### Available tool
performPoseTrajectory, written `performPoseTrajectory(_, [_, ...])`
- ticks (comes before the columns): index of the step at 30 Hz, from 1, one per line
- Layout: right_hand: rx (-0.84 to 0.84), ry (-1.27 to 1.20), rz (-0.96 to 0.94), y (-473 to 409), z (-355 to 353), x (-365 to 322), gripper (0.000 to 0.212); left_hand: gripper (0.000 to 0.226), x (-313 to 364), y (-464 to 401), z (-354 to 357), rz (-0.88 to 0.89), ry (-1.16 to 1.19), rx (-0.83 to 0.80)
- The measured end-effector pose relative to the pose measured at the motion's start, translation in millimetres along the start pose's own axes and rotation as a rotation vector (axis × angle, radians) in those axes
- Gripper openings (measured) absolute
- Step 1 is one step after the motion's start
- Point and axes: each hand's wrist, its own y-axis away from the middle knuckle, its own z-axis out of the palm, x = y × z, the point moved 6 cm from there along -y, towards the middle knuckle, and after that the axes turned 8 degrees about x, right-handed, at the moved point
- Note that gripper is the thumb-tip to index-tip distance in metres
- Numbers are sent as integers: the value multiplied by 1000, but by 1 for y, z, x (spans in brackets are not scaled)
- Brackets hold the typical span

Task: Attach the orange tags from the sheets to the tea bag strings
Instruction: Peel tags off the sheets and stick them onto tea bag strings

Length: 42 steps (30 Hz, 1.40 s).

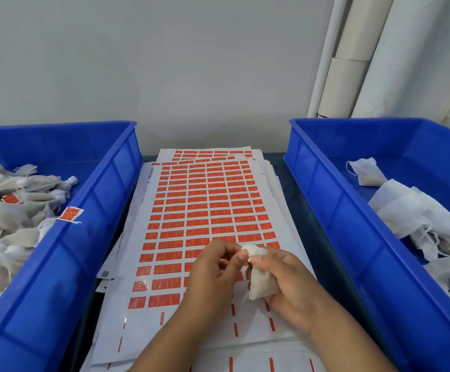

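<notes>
You have the tea bag in your right hand, fingers curled round its body, lifted just above the near end of the top sheet of orange tags. Your left hand pinches at the gathered top of the same bag, thumb and fingertips closed on it; whether the string is in that grip or a tag is already there, the view does not show.

The near rows of that sheet are already stripped, only thin orange slivers left, and the full rows begin just beyond your hands. More sheets lie stacked under and behind it on the dark counter.

To the left of the sheet, the left blue bin holds bags already tagged, one tag hanging over its rim. To the right of the sheet, the right blue bin holds untagged bags with loose strings. White rolls lean on the wall beyond it.

The risks, as I judge them: the thin string may slip from your pinch, a tag may fold crooked and miss the string, or peeling may lift the loose top sheet.
</notes>
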Motion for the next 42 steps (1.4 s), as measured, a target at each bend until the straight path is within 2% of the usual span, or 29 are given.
performPoseTrajectory(4, [35,145,-99,1,-1,-2,18,14,4,-1,-8,15,0,95])
performPoseTrajectory(8, [113,248,-168,0,-4,-4,15,6,5,1,-7,12,15,51])
performPoseTrajectory(11, [157,265,-214,0,-8,-7,12,26,7,5,-4,35,47,-4])
performPoseTrajectory(14, [161,241,-210,-1,-10,-6,15,23,13,6,-2,86,9,-20])
performPoseTrajectory(21, [210,163,-123,-6,-15,0,9,13,19,3,-10,140,-30,56])
performPoseTrajectory(24, [207,181,-139,-5,-14,-1,10,3,16,3,-10,120,-31,59])
performPoseTrajectory(29, [180,231,-169,-2,-6,-3,14,17,3,2,-7,22,-31,22])
performPoseTrajectory(34, [231,140,-105,-4,-12,-1,9,21,-1,2,-7,-62,6,-23])
performPoseTrajectory(36, [226,143,-100,-4,-12,-1,11,20,-1,0,-8,-79,9,11])
performPoseTrajectory(42, [140,144,-79,-4,-8,-1,20,16,1,-7,-27,-76,-120,250])
